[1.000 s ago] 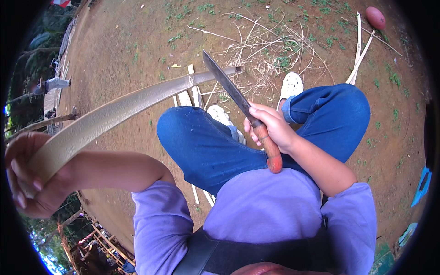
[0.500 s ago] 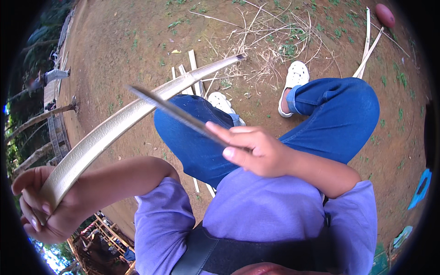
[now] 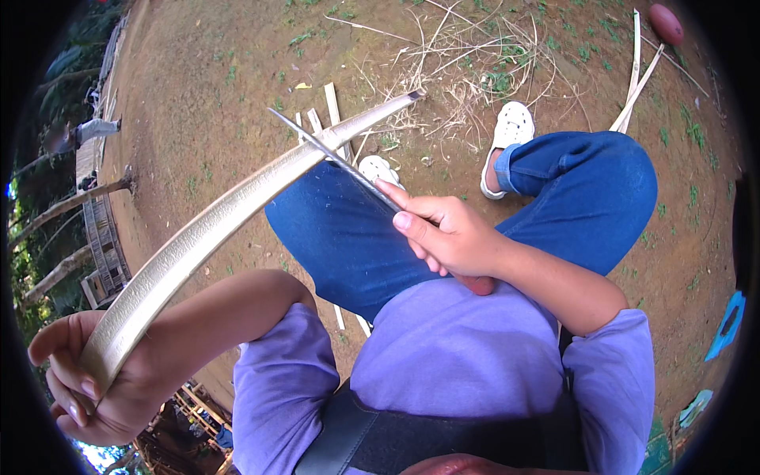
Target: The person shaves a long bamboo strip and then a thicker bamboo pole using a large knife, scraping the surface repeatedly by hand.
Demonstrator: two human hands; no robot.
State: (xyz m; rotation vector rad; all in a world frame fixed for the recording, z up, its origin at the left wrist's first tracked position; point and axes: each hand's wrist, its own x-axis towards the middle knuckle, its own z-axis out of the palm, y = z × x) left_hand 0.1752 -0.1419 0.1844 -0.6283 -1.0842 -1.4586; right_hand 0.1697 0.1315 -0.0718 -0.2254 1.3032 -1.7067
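A long, pale split bamboo strip (image 3: 210,220) runs from the lower left up to a dark-tipped far end above my left knee. My left hand (image 3: 95,376) is closed round its near end, thumb and fingers wrapping the strip. In my right hand (image 3: 451,237) is a knife (image 3: 336,158) with a long, narrow blade; part of its reddish-brown handle shows below the palm. The index finger lies along the blade's back. The blade crosses the strip near its far part, its point up and to the left; whether it touches, I cannot tell.
Thin shavings (image 3: 475,63) lie heaped on the dirt ahead of my white clogs (image 3: 514,127). More pale strips (image 3: 332,103) lie by my left foot, and others (image 3: 636,87) at the far right beside a reddish oval object (image 3: 665,24). At far left, a person (image 3: 83,134) is near a wooden fence.
The knife has swung forward along the strip, its point moving up and to the right, and its handle has come into view. My left hand and the strip's near end shifted slightly.
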